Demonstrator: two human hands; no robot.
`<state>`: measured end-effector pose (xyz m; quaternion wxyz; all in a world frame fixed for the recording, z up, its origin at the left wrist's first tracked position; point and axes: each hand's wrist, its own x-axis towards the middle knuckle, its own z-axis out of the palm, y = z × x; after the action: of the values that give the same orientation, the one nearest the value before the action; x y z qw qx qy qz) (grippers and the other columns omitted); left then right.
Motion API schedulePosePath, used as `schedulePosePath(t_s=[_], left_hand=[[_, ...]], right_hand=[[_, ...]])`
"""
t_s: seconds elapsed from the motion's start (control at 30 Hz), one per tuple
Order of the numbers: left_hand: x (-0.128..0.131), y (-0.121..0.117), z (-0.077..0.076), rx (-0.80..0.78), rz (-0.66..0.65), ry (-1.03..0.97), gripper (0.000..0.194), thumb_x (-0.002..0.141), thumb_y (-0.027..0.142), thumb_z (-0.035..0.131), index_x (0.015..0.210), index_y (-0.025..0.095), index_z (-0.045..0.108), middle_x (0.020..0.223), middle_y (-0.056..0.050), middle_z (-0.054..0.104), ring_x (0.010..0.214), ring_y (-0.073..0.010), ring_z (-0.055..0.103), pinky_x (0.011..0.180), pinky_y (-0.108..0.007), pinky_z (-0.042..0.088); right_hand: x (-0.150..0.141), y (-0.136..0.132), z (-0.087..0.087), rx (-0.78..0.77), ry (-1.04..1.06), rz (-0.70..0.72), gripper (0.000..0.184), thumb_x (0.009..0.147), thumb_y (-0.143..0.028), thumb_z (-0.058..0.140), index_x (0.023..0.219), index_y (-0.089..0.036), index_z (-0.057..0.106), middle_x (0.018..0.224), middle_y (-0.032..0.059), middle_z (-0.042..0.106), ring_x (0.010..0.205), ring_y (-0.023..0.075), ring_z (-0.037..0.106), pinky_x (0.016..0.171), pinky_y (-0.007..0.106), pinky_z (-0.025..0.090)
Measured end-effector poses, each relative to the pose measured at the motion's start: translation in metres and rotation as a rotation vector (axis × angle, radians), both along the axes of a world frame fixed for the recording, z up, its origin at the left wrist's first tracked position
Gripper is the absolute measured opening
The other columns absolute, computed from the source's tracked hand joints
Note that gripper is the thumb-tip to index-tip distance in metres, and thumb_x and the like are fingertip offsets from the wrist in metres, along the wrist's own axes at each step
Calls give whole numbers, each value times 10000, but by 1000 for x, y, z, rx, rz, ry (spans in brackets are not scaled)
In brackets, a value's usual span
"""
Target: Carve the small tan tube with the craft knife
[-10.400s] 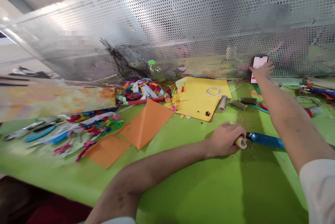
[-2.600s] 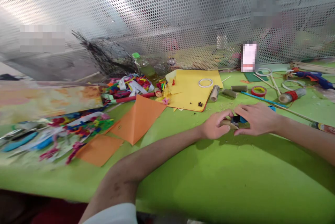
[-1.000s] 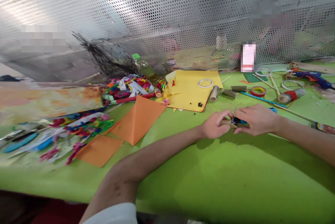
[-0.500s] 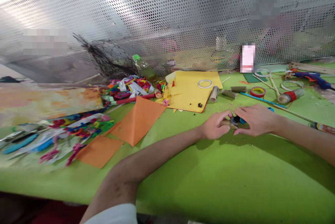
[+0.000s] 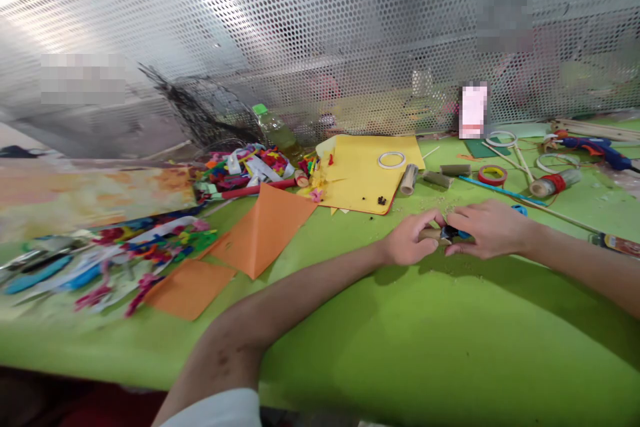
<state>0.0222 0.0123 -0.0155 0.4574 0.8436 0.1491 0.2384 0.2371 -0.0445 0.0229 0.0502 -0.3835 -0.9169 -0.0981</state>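
Observation:
Over the green tabletop [image 5: 400, 340], my left hand [image 5: 413, 238] is closed around a short brown tube [image 5: 431, 234], whose end points right. My right hand [image 5: 483, 230] is closed on a blue-and-black tool [image 5: 457, 234] that meets the tube's end. Fingers hide most of the tool, so its exact kind is unclear. A blue loop [image 5: 520, 210] shows just beyond the right wrist. Pale shavings [image 5: 457, 270] lie scattered below and behind the hands. Similar short tubes stand or lie behind them, one [image 5: 409, 179] at the edge of the yellow sheet [image 5: 355, 174].
Orange paper [image 5: 260, 230] and colourful craft pieces [image 5: 170, 240] cover the left side. Behind the hands are a tape roll [image 5: 493, 176], a thin stick [image 5: 565, 215] and a red-wrapped tube [image 5: 555, 183]. A blue glue gun [image 5: 595, 147] lies far right. Perforated metal [image 5: 320, 34] rises at the back.
My right hand has shifted and tilted slightly, and the tool's black part sits lower against the tube's end. The left hand has barely moved.

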Motion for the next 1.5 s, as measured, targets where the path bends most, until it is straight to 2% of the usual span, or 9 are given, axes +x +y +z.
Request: schedulePosePath(t_s=[0.17, 0.33, 0.5, 0.63, 0.9, 1.1, 1.3, 1.5], left_hand=[[0, 2, -4, -34, 12, 27, 229, 768, 234, 536, 979, 173, 472, 598, 62, 465, 488, -85, 380, 464, -195, 289], [1, 3, -5, -98, 39, 19, 218, 782, 235, 507, 986, 165, 474, 649, 58, 464, 511, -75, 379, 482, -189, 284], [0, 1, -2, -35, -19, 11, 203, 774, 255, 522, 952, 172, 470, 625, 63, 450, 507, -83, 362, 485, -204, 274], [0, 0, 0, -1, -16, 8, 194, 762, 261, 522, 926, 179, 457, 605, 64, 445, 504, -85, 351, 491, -208, 269], [0, 0, 0, 12, -32, -19, 196, 755, 266, 514, 927, 181, 473, 601, 60, 439, 499, -91, 355, 488, -210, 271], [-1, 1, -1, -26, -21, 21, 208, 752, 233, 529, 947, 177, 480, 604, 58, 466, 494, -92, 384, 474, -202, 285], [0, -1, 1, -15, 33, 23, 208, 746, 218, 528, 946, 170, 495, 613, 52, 482, 504, -87, 386, 494, -203, 293], [2, -1, 5, 52, -12, 9, 182, 747, 242, 520, 914, 176, 488, 615, 55, 451, 530, -90, 358, 523, -220, 286]], right_hand=[[2, 2, -2, -14, 0, -15, 527, 943, -656, 386, 962, -183, 617, 742, 49, 684, 589, 169, 588, 527, 302, 223], [5, 3, -4, 14, 21, 26, 518, 972, -624, 342, 929, -195, 630, 722, 42, 679, 602, 168, 594, 529, 303, 222], [2, 1, -1, 14, 35, -44, 638, 897, -757, 334, 972, -197, 630, 762, 60, 694, 606, 184, 595, 530, 298, 230], [-1, 0, 0, 21, 20, -109, 713, 850, -821, 312, 987, -189, 613, 812, 89, 704, 612, 197, 595, 539, 302, 244], [1, 1, -3, 27, -10, -15, 653, 909, -759, 266, 957, -194, 589, 820, 75, 701, 625, 174, 595, 543, 297, 251], [3, 2, -5, 17, -11, -14, 625, 909, -747, 314, 876, -190, 596, 745, 50, 679, 579, 163, 574, 534, 296, 236], [7, 6, -13, 47, 66, 21, 633, 920, -736, 304, 881, -192, 624, 695, 41, 668, 560, 149, 555, 523, 293, 207], [6, 5, -15, 80, 115, 10, 660, 902, -761, 296, 960, -190, 621, 730, 59, 667, 565, 154, 535, 524, 295, 197]])
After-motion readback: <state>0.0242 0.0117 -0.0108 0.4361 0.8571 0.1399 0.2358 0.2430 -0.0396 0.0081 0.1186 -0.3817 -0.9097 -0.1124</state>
